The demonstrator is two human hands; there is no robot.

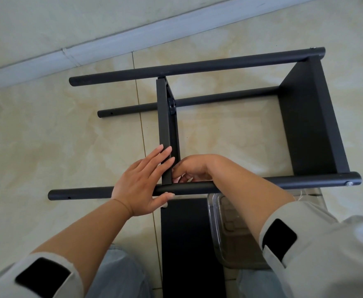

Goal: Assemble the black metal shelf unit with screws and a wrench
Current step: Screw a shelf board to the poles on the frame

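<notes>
Two hands at one joint | your left hand (143, 186) lies flat, fingers straight, steadying the middle shelf (165, 125) against the near pole (197, 187) | your right hand (190, 168) curls behind it (contents hidden) | shelf unit (311, 117) lies sideways on the floor | no readable writing.

**Open bays inside the frame, crowded near edge**

Bare beige tiled floor (47, 136) lies open from 9 to 11 o'clock. Between the black round metal poles (197, 66), the bay at 1 o'clock is free, walled by the upright black shelf panel (313, 125) at 3 and the narrow black middle panel (165, 125) at 12. A clear plastic container (225, 233) and a flat black board (187, 244) block 5 to 6 o'clock.
</notes>
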